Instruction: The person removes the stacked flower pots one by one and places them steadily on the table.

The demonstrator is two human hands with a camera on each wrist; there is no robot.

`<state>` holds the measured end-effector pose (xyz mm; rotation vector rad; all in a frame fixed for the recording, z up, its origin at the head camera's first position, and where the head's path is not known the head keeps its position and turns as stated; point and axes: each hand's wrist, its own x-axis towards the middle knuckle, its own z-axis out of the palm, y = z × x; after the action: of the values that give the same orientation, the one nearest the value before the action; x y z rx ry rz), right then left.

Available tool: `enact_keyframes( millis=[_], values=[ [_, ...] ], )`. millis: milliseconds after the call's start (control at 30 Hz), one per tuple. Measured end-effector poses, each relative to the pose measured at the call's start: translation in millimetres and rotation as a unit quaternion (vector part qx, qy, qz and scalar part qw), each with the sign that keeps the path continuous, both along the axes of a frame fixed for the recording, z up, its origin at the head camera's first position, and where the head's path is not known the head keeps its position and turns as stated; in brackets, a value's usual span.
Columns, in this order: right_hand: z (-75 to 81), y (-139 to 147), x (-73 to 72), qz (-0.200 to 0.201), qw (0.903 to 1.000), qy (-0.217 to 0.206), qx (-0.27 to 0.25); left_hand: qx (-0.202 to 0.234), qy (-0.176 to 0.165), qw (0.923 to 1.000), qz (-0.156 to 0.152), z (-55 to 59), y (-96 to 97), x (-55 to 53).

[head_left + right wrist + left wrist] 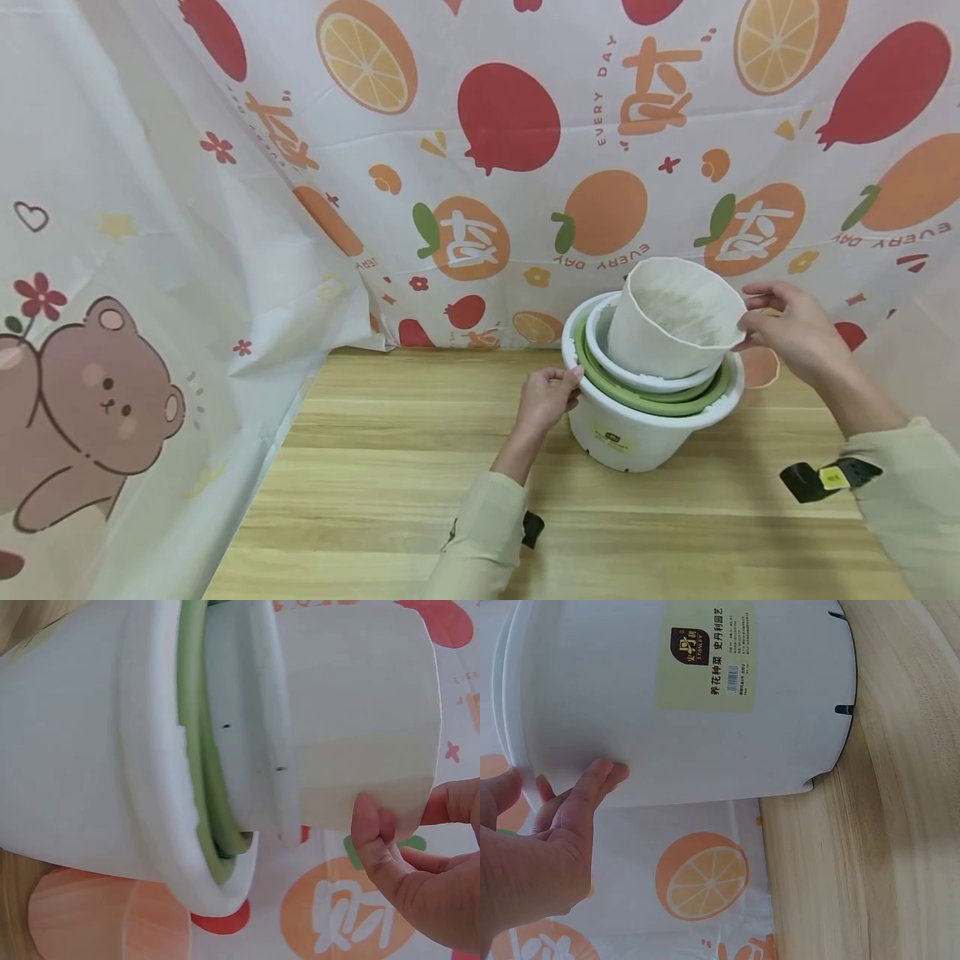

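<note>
A large white flowerpot (626, 440) stands upright on the table, with a pale label (706, 656) on its side. Nested inside are a green pot (626, 398), whose doubled edge may be more than one pot, and a smaller white pot (600, 337). On top, a cream faceted pot (633, 333) sits tilted within the smaller white one, its stained inside showing. My left hand (546, 398) pinches the rim of the large white pot at its left. With thumb and fingers, my right hand (791, 325) pinches the cream pot's rim at the right. The lower parts of the nested pots are hidden.
Behind the stack, on its right, stands a pinkish-orange pot (761, 367), partly hidden. A fruit-print cloth (517, 208) hangs along the back edge of the wooden table (390, 467). Another cloth with a bear print (112, 392) hangs at the left.
</note>
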<state>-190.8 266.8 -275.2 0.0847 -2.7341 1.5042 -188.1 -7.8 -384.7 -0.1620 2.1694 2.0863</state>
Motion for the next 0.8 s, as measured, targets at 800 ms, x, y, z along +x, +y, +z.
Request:
enact_keyframes(
  millis=[800],
  values=[
    [32.0, 4, 14.5, -0.034, 0.9975, 0.033, 0.052, -0.001, 0.002, 1.0, -0.004, -1.4, -0.2, -0.6]
  ],
)
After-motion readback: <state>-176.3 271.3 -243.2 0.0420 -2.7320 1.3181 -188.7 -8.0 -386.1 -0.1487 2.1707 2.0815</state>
